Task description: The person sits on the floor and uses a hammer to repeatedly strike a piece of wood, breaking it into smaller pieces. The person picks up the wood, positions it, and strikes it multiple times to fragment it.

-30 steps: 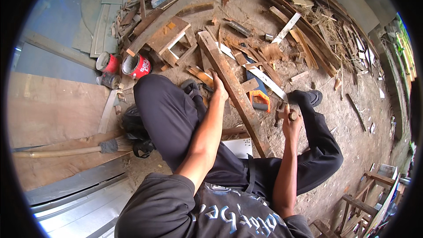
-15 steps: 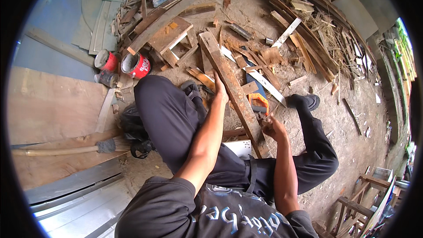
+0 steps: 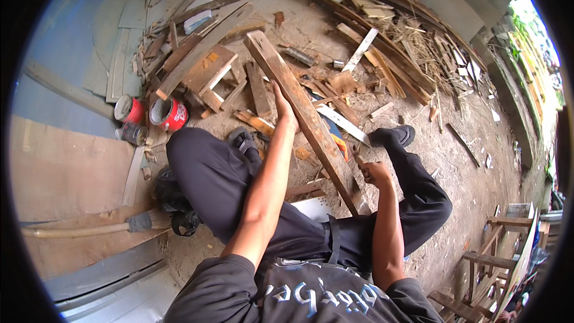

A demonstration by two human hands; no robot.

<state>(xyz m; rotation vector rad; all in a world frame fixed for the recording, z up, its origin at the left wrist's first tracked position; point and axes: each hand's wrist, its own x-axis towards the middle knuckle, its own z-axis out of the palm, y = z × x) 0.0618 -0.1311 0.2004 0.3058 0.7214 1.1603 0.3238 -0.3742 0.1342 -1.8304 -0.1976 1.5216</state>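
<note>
My left hand (image 3: 286, 109) lies flat, fingers open, on the long plank (image 3: 302, 110) slanting btwn my legs, right hand (image 3: 375, 172) fisted by its near end w/ sth too small to ID; prob steadying, next needs firm downward press.

Left arm stretches up to frame centre, left hand (image 3: 286, 110) flat, fingers extended; right hand (image 3: 375, 173), centre-right, curls into a fist.
</note>
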